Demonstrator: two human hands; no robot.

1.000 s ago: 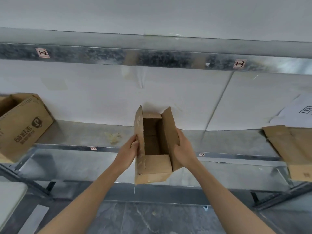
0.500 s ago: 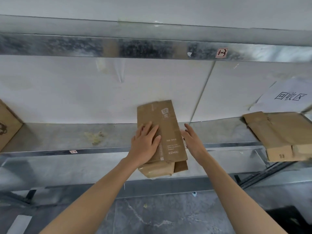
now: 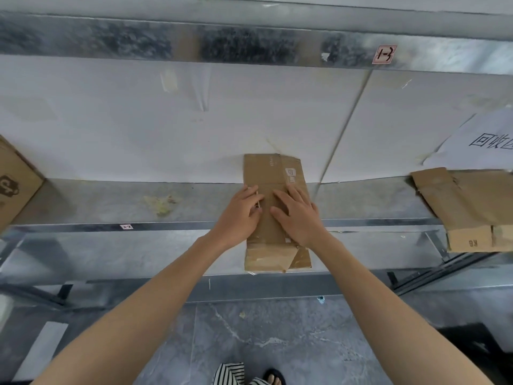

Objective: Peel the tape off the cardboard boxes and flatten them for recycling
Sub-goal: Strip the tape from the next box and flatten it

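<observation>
we press left hand (image 3: 238, 215) and right hand (image 3: 298, 215) flat on the flattened box (image 3: 273, 173), fingers straight, gripping nothing | box sits mid shelf (image 3: 166, 226), near end poking past its front edge | cardboard pile (image 3: 466, 201) well apart at the right end, printed box (image 3: 14, 184) far left

The left arm (image 3: 155, 307) and right arm (image 3: 369, 301), both bare, reach forward and converge. The left hand (image 3: 238, 215) lies palm down on the box (image 3: 273, 168), fingers together. The right hand (image 3: 298, 215) lies flat just beside it, fingers slightly spread, thumb angled toward the left hand.
</observation>
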